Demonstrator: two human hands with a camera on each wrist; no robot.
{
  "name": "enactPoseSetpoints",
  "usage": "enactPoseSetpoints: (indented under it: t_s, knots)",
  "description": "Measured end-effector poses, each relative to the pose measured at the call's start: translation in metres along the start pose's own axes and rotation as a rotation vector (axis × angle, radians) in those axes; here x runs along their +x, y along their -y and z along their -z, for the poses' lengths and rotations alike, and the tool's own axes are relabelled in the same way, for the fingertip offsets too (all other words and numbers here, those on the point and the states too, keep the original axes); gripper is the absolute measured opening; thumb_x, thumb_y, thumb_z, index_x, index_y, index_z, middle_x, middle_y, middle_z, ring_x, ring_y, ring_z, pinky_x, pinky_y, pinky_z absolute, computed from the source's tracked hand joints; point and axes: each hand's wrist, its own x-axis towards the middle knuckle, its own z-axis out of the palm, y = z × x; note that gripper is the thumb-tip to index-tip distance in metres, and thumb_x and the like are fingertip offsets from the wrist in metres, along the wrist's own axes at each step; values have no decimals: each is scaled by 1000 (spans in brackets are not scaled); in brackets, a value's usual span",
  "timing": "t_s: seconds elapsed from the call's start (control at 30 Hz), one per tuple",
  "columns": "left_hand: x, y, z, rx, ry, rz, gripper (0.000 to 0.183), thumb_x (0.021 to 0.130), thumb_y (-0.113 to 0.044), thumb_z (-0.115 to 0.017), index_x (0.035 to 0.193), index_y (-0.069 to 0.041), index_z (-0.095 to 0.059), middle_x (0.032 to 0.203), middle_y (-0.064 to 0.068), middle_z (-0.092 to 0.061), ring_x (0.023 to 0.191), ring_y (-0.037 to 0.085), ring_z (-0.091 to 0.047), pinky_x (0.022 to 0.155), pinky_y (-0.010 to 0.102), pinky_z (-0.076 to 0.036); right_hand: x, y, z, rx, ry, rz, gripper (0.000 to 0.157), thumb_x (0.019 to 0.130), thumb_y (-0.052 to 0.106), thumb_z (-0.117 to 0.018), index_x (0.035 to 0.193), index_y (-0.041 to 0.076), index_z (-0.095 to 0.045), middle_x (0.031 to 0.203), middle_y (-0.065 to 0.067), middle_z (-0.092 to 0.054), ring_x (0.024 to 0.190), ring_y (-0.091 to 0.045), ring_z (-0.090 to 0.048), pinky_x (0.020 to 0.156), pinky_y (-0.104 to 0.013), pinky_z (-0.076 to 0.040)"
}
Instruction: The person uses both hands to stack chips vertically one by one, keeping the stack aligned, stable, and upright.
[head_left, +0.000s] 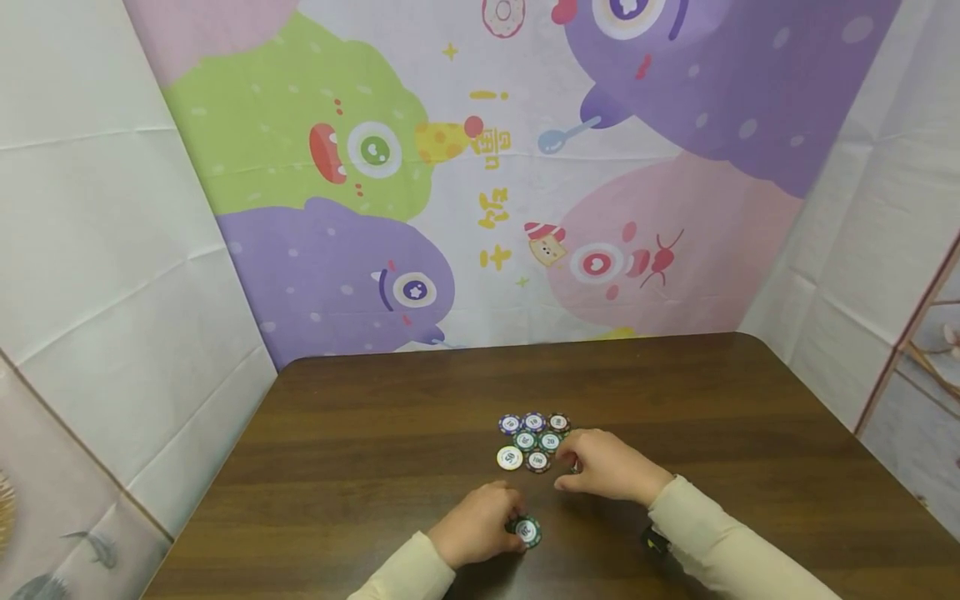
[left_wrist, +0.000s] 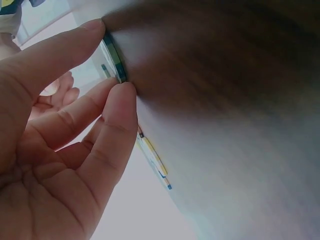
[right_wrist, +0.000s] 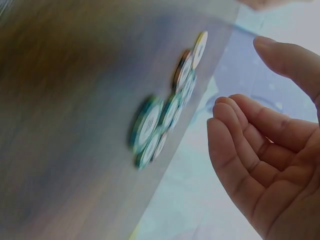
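Note:
My left hand (head_left: 480, 522) is low on the table, pinching a green-edged poker chip (head_left: 528, 531) between thumb and fingertips. In the left wrist view, the thumb and fingers meet the rim of this chip (left_wrist: 114, 57), which lies flat at the tabletop. My right hand (head_left: 611, 467) hovers at the right side of a group of chips; in the right wrist view its fingers (right_wrist: 225, 145) and thumb are apart with nothing between them. Beside it lie a green chip (head_left: 550, 442), a brown chip (head_left: 537, 461) and a white chip (head_left: 510, 457). Another chip is partly hidden by the right hand.
Two blue chips (head_left: 533, 422) and a dark chip (head_left: 558, 422) form the back row of the group. Everything rests on a dark brown wooden table (head_left: 360, 442). A cartoon-printed cloth (head_left: 510, 308) hangs behind the far edge.

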Motion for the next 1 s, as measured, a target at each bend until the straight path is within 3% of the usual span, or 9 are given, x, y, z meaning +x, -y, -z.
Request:
enactPoseSetpoints:
  t_s: [0.3, 0.57, 0.83, 1.0]
  knots:
    - [0, -1, 1, 17, -10, -9, 29, 65, -23, -88, 87, -12, -71, 79, -7, -60, 70, 0, -48, 66, 18, -43, -2, -21, 7, -40, -81, -72, 35, 81, 24, -78, 106, 1, -69, 92, -4, -67, 78, -11, -57, 70, -29, -49]
    - [1, -2, 1, 17, -4, -3, 29, 65, -23, -88, 85, -12, -71, 77, -7, -61, 70, 1, -49, 65, 18, -43, 1, -29, 6, -92, -47, -187, 35, 82, 26, -78, 104, 0, -68, 92, -7, -65, 77, -13, -54, 71, -36, -49]
    - [1, -1, 1, 13, -7, -3, 30, 65, -23, -88, 86, -12, -71, 78, -6, -61, 70, 1, -49, 66, 17, -43, 6, -34, 2, -95, 3, -231, 32, 80, 25, -79, 98, 1, -69, 90, -6, -64, 76, -14, -52, 70, -36, -48]
    - [0, -1, 1, 3, -9, -2, 29, 65, -22, -88, 86, -12, -71, 78, -6, -61, 70, 0, -48, 65, 16, -42, 9, -36, -1, -120, 30, -220, 24, 78, 22, -80, 87, 4, -67, 82, -4, -58, 71, -15, -45, 65, -34, -41]
